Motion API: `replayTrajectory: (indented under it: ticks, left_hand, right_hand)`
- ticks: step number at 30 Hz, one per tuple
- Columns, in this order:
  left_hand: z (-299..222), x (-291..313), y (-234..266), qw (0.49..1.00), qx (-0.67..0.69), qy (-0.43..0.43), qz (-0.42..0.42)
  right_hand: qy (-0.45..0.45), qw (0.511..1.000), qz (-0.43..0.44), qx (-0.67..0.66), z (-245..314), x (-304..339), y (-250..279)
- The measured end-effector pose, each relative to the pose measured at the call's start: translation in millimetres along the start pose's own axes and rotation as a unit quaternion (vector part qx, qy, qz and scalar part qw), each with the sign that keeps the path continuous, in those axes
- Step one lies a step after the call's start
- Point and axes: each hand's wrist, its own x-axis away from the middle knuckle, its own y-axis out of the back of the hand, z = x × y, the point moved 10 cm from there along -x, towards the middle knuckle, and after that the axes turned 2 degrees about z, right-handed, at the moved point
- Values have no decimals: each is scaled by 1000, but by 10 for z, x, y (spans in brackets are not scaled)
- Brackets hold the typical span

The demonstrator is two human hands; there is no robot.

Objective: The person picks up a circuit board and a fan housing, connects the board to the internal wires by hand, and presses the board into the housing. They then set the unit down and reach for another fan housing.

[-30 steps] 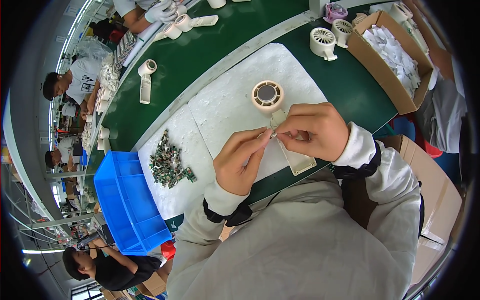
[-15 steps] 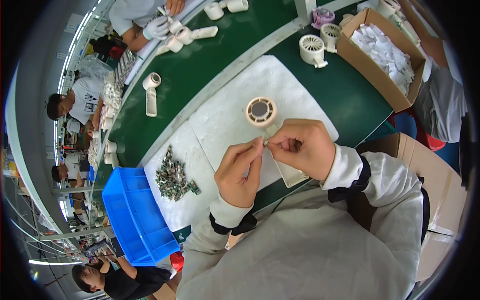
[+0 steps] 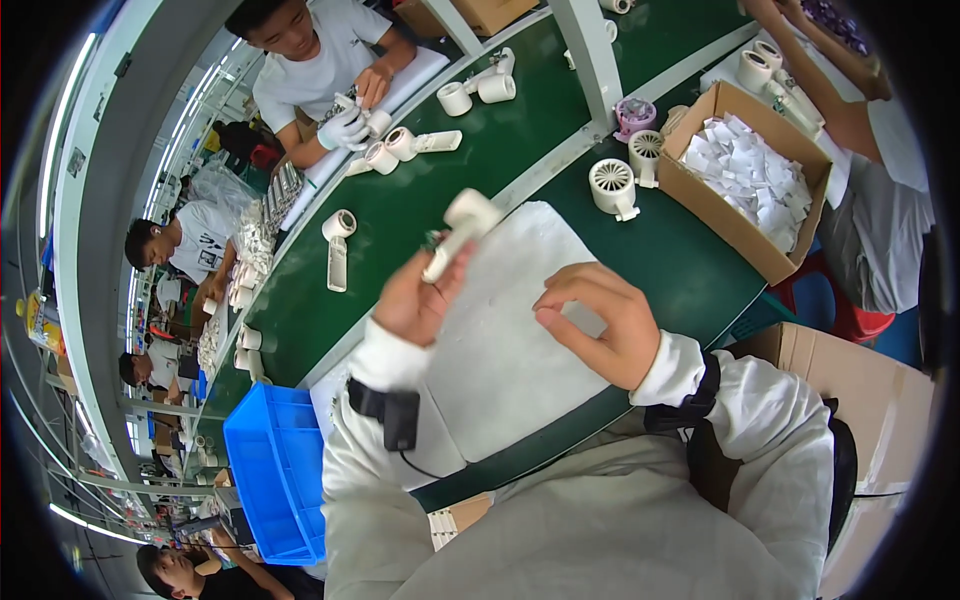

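Observation:
A white handheld fan body (image 3: 468, 215), slightly blurred, is raised over the far left part of the white foam sheet (image 3: 515, 350). My left hand (image 3: 415, 300) is closed round its handle, with the round head pointing away from me. Something small and dark shows by the fingers, too blurred to name. Over the sheet's right part, my right hand (image 3: 608, 325) hovers with fingers curved and thumb apart from them, holding nothing. My left forearm hides the spot where the small circuit boards lay.
A blue divided bin (image 3: 268, 470) stands at my left. At the back right are round grilled fan heads (image 3: 612, 185) and a carton (image 3: 700, 195) of white paper pieces. Across a rail, several white fan bodies (image 3: 400, 145) lie near a co-worker's gloved hand (image 3: 345, 130).
My hands have parted. The left has lifted the fan body off the sheet and moved it left and away from me; the right has let go. The view has also shifted.

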Motion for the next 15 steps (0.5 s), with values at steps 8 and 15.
replayTrajectory:
  ticks: [8,15]
  left_hand:
    - [-1413,-1115,962,622,-682,-224,-311]
    - [-1120,-1867,-641,520,-760,-387,-41]
  right_hand:
    - [60,969,178,159,-191,253,-400]
    - [73,943,203,253,-213,330,-552]
